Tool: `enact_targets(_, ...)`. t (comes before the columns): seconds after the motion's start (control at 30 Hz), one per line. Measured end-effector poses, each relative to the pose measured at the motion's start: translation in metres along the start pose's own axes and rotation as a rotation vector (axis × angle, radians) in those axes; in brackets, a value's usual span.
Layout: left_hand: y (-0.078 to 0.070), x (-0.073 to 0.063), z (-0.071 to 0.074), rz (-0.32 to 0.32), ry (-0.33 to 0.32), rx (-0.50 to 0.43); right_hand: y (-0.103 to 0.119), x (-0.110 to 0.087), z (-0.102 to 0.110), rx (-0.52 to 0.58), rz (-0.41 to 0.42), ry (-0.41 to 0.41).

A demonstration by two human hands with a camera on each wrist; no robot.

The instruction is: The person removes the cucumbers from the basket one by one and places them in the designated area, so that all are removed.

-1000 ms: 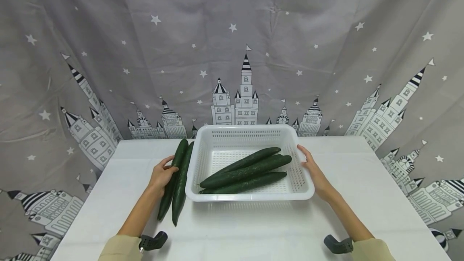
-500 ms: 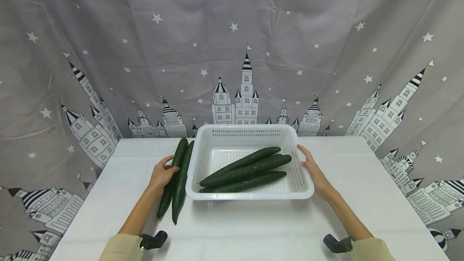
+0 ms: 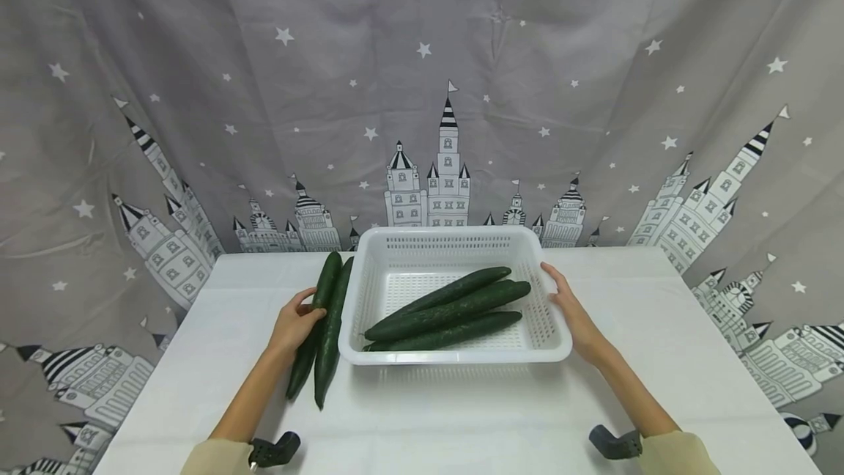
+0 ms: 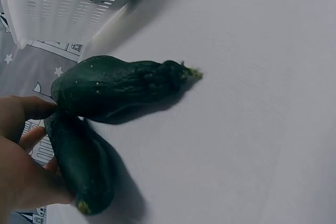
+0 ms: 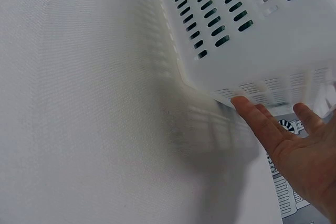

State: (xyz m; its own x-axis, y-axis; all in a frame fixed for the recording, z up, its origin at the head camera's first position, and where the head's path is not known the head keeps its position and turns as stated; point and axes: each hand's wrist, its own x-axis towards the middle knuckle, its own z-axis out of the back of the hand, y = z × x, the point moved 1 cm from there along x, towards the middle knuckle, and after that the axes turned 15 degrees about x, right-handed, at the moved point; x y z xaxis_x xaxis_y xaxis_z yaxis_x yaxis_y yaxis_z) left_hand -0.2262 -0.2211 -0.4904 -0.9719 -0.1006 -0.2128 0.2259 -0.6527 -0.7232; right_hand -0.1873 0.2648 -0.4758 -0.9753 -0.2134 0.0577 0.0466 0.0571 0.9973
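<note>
Two long dark green cucumbers lie side by side left of a white perforated basket (image 3: 455, 358). My left hand (image 3: 294, 322) grips the outer cucumber (image 3: 303, 366), thumb on the side facing the basket. The left wrist view shows the fingers of that hand (image 4: 26, 156) curled round this cucumber (image 4: 86, 169), with the inner cucumber (image 4: 118, 90) right against it. Three more cucumbers (image 3: 455, 309) lie slantwise inside the basket. At the basket's right side is my right hand (image 3: 582, 327), fingers extended; in the right wrist view its fingertips (image 5: 240, 103) are at the basket's wall.
The basket stands on a white-covered table (image 3: 475, 424), near its back edge. Behind it hangs a grey curtain (image 3: 422, 94) printed with castles and stars. Each wrist carries a black camera mount, such as the left mount (image 3: 275, 450).
My left wrist has drawn back slightly toward me, while its fingers stay on the outer cucumber. The right hand, basket and cucumbers keep their places.
</note>
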Motion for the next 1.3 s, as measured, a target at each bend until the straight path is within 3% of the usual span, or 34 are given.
enact_targets(0.37, 0.003, -0.012, 0.005, -0.015, -0.001, 0.022, 0.000, 0.000, -0.001, 0.000, -0.007, -0.003)
enact_targets(0.5, 0.000, -0.014, 0.009, -0.052, -0.066, 0.089, 0.000, -0.001, -0.001, -0.005, -0.002, 0.000)
enact_targets(0.7, -0.022, -0.024, 0.014, -0.206, -0.226, 0.135, 0.000, -0.001, 0.001, 0.003, -0.005, -0.002)
enact_targets(0.83, -0.045, -0.032, 0.013, -0.342, -0.278, 0.115, 0.001, 0.000, 0.002, 0.000, -0.007, -0.004)
enact_targets(1.0, -0.068, -0.040, 0.006, -0.469, -0.267, 0.102, 0.001, 0.002, 0.003, 0.006, -0.020, -0.009)
enact_targets(1.3, -0.094, -0.052, -0.009, -0.599, -0.221, 0.144, 0.003, 0.002, 0.001, 0.012, -0.031, -0.003)
